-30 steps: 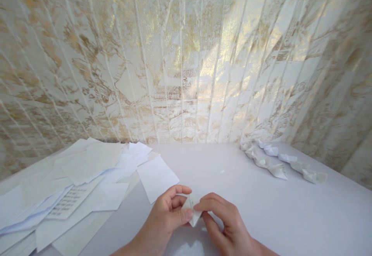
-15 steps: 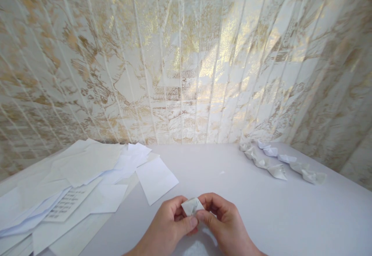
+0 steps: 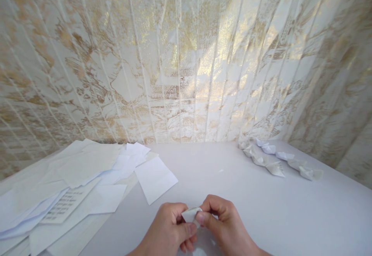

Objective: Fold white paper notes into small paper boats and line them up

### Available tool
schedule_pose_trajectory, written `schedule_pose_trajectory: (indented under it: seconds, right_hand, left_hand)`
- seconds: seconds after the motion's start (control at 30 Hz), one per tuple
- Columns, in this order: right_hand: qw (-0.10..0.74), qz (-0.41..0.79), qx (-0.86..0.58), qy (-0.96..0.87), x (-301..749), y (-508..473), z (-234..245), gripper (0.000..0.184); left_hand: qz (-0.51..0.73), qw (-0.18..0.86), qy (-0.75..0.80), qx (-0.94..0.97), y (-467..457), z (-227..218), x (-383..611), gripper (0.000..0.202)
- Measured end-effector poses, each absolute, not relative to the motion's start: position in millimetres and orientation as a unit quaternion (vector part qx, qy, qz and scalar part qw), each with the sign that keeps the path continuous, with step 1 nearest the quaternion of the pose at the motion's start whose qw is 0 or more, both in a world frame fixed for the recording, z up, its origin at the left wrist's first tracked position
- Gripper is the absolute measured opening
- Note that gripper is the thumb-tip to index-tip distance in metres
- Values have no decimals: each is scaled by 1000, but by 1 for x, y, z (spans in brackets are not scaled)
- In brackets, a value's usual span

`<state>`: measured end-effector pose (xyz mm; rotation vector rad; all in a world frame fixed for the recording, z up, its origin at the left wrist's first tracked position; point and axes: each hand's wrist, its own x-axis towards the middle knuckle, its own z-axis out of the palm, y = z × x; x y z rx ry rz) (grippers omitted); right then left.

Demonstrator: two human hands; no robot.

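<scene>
A small folded piece of white paper [image 3: 191, 214] is held low in the middle of the view, just above the table. My left hand [image 3: 173, 227] pinches its left and lower side between thumb and fingers. The thumb and bent forefinger of my right hand [image 3: 219, 221] grip its right corner. Both hands are closed on it, and the fingers cover part of its lower edge, so its whole shape does not show.
Loose white sheets [image 3: 87, 167] lie heaped on the left, one with printed lines. A square sheet [image 3: 157, 179] rests at the pile's right edge. Two rows of folded paper boats [image 3: 274, 168] stand at the back right. A patterned curtain [image 3: 186, 74] hangs behind the white table [image 3: 290, 217].
The folded paper has tilted and its upper face shows narrower. My right fingers have shifted onto its right corner. Both hands sit slightly lower.
</scene>
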<state>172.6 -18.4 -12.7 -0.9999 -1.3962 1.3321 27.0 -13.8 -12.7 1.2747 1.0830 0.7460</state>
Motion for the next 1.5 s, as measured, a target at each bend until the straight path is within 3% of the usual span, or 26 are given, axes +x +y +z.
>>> schedule_pose_trajectory:
  seconds: [0.1, 0.2, 0.33, 0.67, 0.83, 0.93, 1.2, 1.4, 1.5]
  right_hand:
    - [453, 482, -421, -621, 175, -18, -11, 31]
    - [432, 424, -462, -648, 174, -17, -12, 14]
    - [416, 430, -485, -637, 170, -20, -14, 7]
    - [439, 534, -408, -597, 169, -24, -12, 29]
    - [421, 426, -467, -650, 173, -20, -7, 45]
    - [413, 449, -456, -648, 175, -17, -9, 53]
    - [391, 389, -451, -701, 177, -16, -14, 38]
    - [352, 301, -477, -747, 176, -16, -12, 25]
    - [357, 276, -456, -767, 175, -17, -12, 26]
  left_hand:
    - [322, 604, 474, 554, -14, -12, 27, 27]
    - [308, 600, 474, 566, -18, -12, 29, 29]
    - [290, 597, 474, 579, -22, -12, 31, 22]
    - [274, 592, 478, 588, -21, -15, 31, 17]
    - [273, 597, 475, 586, -23, -13, 31, 8]
    - [295, 620, 462, 561, -21, -12, 30, 16]
    - [319, 625, 455, 549, -18, -16, 27, 31]
    - [311, 539, 497, 604, -16, -7, 27, 17]
    - [303, 564, 502, 582, -16, -4, 29, 18]
